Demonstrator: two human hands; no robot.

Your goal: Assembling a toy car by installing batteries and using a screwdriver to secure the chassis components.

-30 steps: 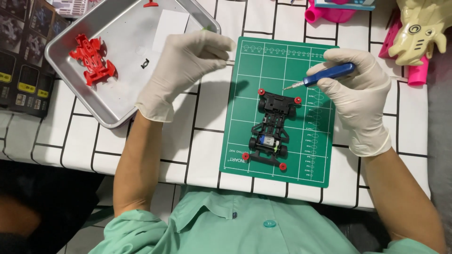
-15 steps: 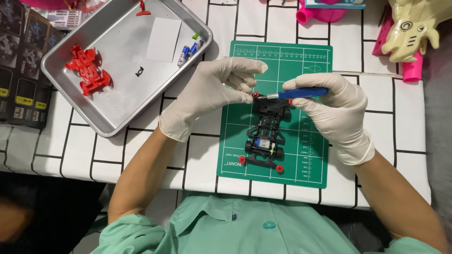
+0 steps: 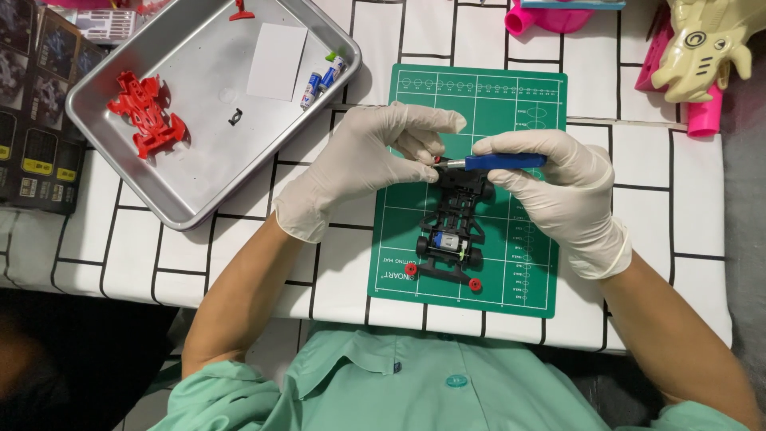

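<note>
Centrally, a black toy-car chassis (image 3: 452, 227) lies on a green cutting mat (image 3: 511, 96). Left hand (image 3: 363, 164) pinches a small red part at its far end; right hand (image 3: 558, 195) is closed round a blue screwdriver (image 3: 499, 162), tip at that end. Chassis likely light, stiff plastic with fragile small parts; best steadied by its side rails. Dark printed boxes (image 3: 32, 136) lie at far left; a white card (image 3: 277, 60) and small batteries (image 3: 319, 77) sit in the metal tray (image 3: 199, 199).

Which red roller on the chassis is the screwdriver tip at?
The far-left red roller, pinched by the left hand at the screwdriver tip. The two near rollers, and, sit untouched at the chassis end toward the person.
</note>
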